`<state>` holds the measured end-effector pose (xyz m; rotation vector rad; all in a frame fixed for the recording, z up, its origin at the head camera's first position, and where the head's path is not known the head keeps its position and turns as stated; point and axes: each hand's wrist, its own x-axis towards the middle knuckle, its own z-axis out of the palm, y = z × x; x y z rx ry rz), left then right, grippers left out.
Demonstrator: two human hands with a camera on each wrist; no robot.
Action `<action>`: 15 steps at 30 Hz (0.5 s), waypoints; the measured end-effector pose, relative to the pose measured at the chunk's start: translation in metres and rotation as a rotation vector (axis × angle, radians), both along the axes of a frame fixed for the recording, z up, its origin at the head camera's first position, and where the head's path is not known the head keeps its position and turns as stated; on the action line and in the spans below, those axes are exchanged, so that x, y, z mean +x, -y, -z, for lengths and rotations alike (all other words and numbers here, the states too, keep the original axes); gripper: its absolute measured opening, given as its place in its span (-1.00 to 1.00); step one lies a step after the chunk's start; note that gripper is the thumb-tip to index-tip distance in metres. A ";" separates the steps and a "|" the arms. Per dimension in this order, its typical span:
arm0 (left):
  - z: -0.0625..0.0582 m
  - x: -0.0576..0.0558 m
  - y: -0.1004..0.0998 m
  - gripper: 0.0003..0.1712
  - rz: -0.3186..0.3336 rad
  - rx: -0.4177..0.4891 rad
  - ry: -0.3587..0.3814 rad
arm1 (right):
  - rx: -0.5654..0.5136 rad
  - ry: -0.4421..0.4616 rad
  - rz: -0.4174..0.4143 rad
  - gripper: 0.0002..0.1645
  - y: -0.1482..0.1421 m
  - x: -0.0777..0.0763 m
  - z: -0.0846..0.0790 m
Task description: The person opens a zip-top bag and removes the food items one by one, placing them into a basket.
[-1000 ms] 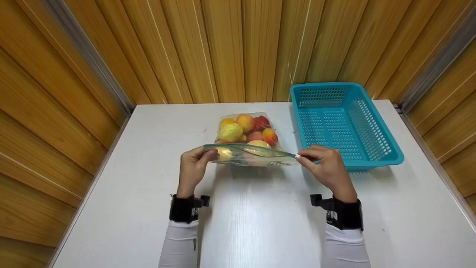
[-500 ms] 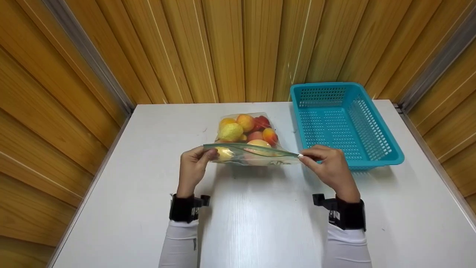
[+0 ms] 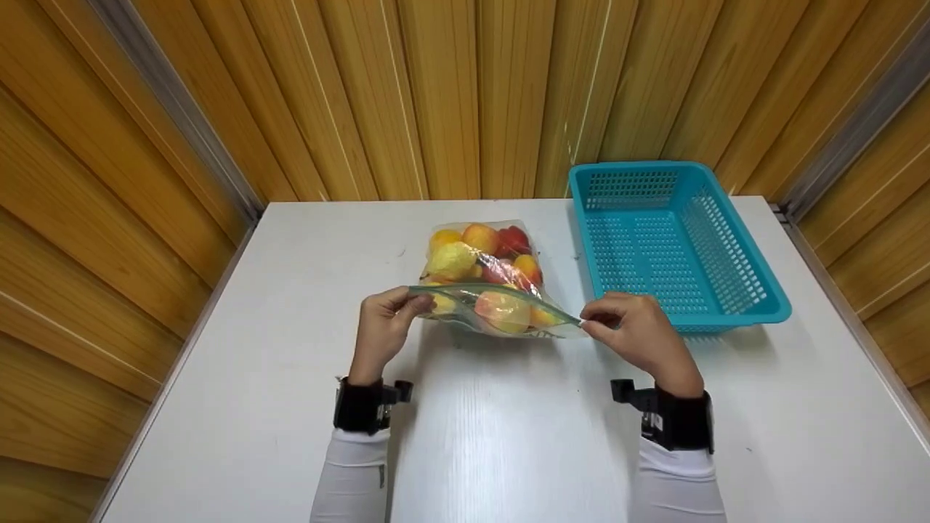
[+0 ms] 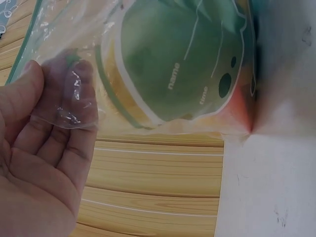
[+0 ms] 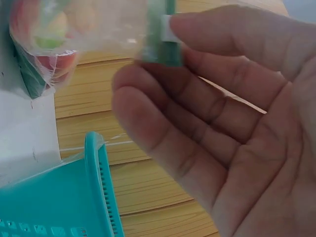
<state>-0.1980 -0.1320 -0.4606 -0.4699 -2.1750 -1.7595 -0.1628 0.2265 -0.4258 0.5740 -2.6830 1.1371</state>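
Observation:
A clear zip bag (image 3: pixel 465 327) full of fruit stands on the table, its green zip strip stretched between both hands, the mouth parted in the middle. Inside are a yellow-green fruit (image 3: pixel 450 260), a large peach-coloured fruit (image 3: pixel 503 311) and several red and orange ones. My left hand (image 3: pixel 383 325) pinches the bag's left top corner, thumb on the near side; in the left wrist view a green printed label (image 4: pixel 182 64) shows on the plastic. At the right end, my right hand (image 3: pixel 639 335) pinches the white zip slider (image 5: pixel 168 28) between thumb and finger.
A turquoise perforated basket (image 3: pixel 592 240) stands on the white table (image 3: pixel 305 290) at the right, close beside the right hand. Wood-look panels (image 3: pixel 443 94) rise behind the table and along both sides.
The bag's mouth has parted wider and tipped toward me, showing more of the large fruit. The right hand has shifted slightly right, then its end of the strip has dropped lower.

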 end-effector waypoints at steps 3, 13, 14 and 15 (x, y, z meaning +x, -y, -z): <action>0.000 0.000 -0.001 -0.86 -0.002 -0.025 0.005 | 0.029 0.068 -0.036 -0.89 0.004 -0.001 0.001; 0.001 0.001 -0.002 -0.91 0.066 -0.077 0.014 | 0.059 0.107 -0.134 -0.88 0.030 -0.015 0.016; 0.001 0.001 -0.002 -0.91 0.076 -0.084 0.015 | 0.061 0.102 -0.131 -0.90 0.033 -0.016 0.018; 0.001 0.001 -0.003 -0.91 0.085 -0.089 0.015 | 0.060 0.097 -0.118 -0.92 0.036 -0.017 0.019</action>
